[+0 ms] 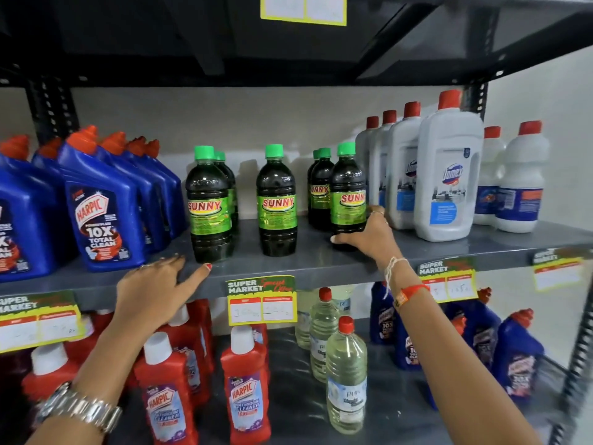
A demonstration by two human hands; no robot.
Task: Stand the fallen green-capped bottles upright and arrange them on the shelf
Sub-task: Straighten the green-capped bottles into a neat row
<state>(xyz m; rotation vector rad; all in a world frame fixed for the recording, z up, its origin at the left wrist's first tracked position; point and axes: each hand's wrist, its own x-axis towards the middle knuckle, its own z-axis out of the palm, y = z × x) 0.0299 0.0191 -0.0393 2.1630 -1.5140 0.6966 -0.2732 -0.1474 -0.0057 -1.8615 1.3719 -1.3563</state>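
- three clusters of green-capped bottles [278,200] stand upright on the grey shelf [321,261]: a left file [208,203], one bottle alone at centre, and a right group [348,194] with two more behind it.
- right hand [369,232]: fingers curled round the base of the front bottle of the right group, thumb at its foot, gripping it.
- left hand [154,284]: fingers spread and flat on the shelf's front lip, just in front of the left file, holding nothing.
- blue harpic bottles [102,213] crowd the left end, close beside the left file.
- white red-capped bottles [447,175] stand just beside the right group, nearly touching the right hand's fingers.
- open shelf shows between the clusters and along the front edge.
- price tags [261,300] hang from the shelf lip.
- lower shelf: red harpic bottles [245,387] and clear bottles [346,377].
- upper shelf's dark underside [224,43] hangs well above the caps.
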